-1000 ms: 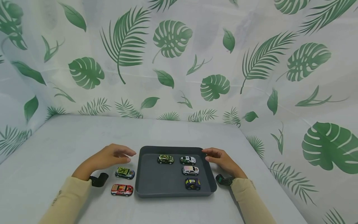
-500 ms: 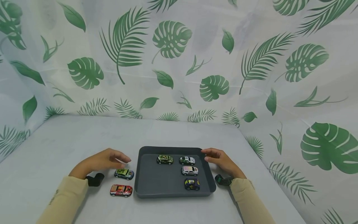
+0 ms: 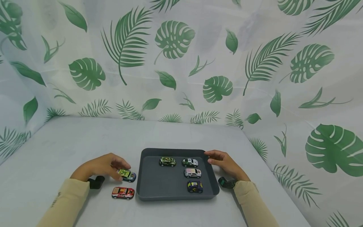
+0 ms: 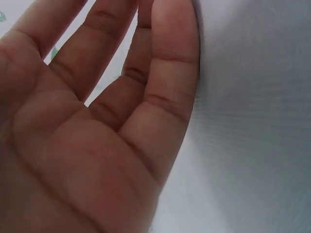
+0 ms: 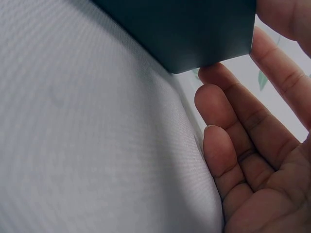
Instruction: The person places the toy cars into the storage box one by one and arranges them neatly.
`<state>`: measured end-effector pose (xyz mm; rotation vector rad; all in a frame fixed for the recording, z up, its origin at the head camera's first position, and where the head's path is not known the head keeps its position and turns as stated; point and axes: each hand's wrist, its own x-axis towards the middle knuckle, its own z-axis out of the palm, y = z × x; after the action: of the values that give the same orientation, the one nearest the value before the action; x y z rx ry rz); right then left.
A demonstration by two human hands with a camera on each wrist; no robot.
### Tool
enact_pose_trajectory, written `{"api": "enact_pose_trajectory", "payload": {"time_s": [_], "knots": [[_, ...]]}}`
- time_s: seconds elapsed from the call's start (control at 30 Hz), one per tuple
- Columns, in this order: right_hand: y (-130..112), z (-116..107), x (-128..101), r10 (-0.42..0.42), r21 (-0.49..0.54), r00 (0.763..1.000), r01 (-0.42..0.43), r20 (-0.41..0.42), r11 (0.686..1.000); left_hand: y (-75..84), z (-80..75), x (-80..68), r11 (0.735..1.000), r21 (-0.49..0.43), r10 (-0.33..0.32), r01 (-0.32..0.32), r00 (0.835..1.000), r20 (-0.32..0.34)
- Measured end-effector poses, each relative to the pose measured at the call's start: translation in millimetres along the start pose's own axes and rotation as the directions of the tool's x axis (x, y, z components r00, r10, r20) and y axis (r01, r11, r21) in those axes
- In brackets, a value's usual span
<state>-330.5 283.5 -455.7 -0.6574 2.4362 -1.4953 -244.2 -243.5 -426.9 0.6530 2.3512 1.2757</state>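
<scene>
My left hand (image 3: pixel 102 165) is at the green patterned toy car (image 3: pixel 127 175) left of the tray, thumb on its near side and fingers on its far side, pinching it. That hand's palm and bent fingers (image 4: pixel 172 82) fill the left wrist view; the car is hidden there. Just below sits a red and white toy car (image 3: pixel 123 193). My right hand (image 3: pixel 225 161) touches the right rim of the grey tray (image 3: pixel 158 197) with relaxed fingers; its fingertips (image 5: pixel 218 145) show beside the tray's wall in the right wrist view.
Inside the tray are a camouflage toy car (image 3: pixel 167 161), a white and green one (image 3: pixel 190 162), a white and pink one (image 3: pixel 193 172) and a dark blue one (image 3: pixel 195 186). A leaf-print curtain (image 3: pixel 181 72) stands behind the white table (image 3: pixel 113 130).
My left hand has come down and back toward me onto the green toy car, its thumb now in front of the car's left end. The right hand stays at the tray's rim.
</scene>
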Motion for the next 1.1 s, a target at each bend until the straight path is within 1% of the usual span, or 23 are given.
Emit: {"api": "enact_pose_trajectory", "payload": {"time_s": [0.43,0.6,0.77,0.93,1.1], "knots": [[1.7,-0.4,1.5,0.006,0.006,1.000,-0.006,0.000,1.000,3.3,5.0,1.1,0.996,0.057,-0.065,0.068,0.996,-0.053],[1.1,-0.5,1.2,0.020,0.013,1.000,-0.020,-0.001,1.000,3.1,2.5,-1.9,0.995,0.074,-0.060,0.065,0.996,-0.067],[0.8,0.7,1.2,0.017,0.019,1.000,-0.017,0.000,1.000,4.4,-2.1,-8.0,0.992,0.105,-0.056,0.067,0.993,-0.106],[0.4,0.7,1.4,0.014,0.013,1.000,-0.014,-0.001,1.000,10.7,-8.1,-13.5,0.989,0.127,-0.052,0.070,0.988,-0.142],[-0.6,0.5,0.9,0.031,0.018,0.999,-0.031,-0.009,0.999,18.4,-11.9,-15.5,0.993,0.110,-0.034,0.051,0.987,-0.157]]}}
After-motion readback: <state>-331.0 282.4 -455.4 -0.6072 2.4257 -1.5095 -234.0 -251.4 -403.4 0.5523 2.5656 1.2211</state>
